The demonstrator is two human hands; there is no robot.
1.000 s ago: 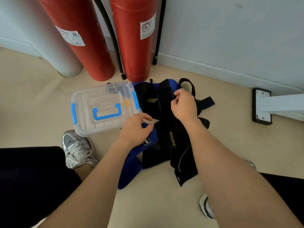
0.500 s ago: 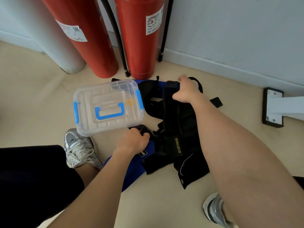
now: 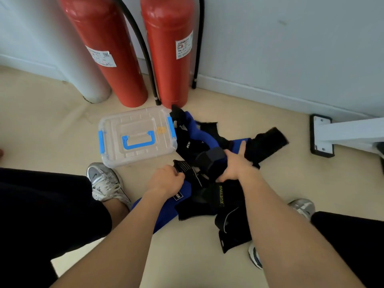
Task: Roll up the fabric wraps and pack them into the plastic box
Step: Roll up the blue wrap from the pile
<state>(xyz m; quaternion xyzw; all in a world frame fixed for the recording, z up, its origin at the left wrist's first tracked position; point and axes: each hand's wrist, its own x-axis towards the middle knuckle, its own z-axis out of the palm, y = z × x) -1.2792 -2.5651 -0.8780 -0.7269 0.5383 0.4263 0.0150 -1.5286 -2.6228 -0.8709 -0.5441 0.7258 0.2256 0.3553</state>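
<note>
Pulled back from the far end, the right hand [image 3: 234, 165] is clamped on a half-rolled black wrap [image 3: 209, 157]; a strap end [image 3: 184, 166] is pinched by the left hand [image 3: 166, 180], likely for tension, beside the lidded box [image 3: 137, 136].

A pale beige floor [image 3: 41, 125] meets a light grey-blue wall [image 3: 291, 38], with a white baseboard [image 3: 259, 94] running along the join. Two tall red cylinders [image 3: 108, 65] [image 3: 168, 65] stand on the floor against the wall, each with a white paper label [image 3: 184, 47]. A black hose [image 3: 143, 53] hangs down between them, and a thin black rod [image 3: 199, 48] stands just right of the right one. A pale round column [image 3: 87, 84] rises to their left. At the right edge, a white metal beam [image 3: 353, 132] ends in a bolted plate [image 3: 320, 134]. The light is soft and even.
</note>
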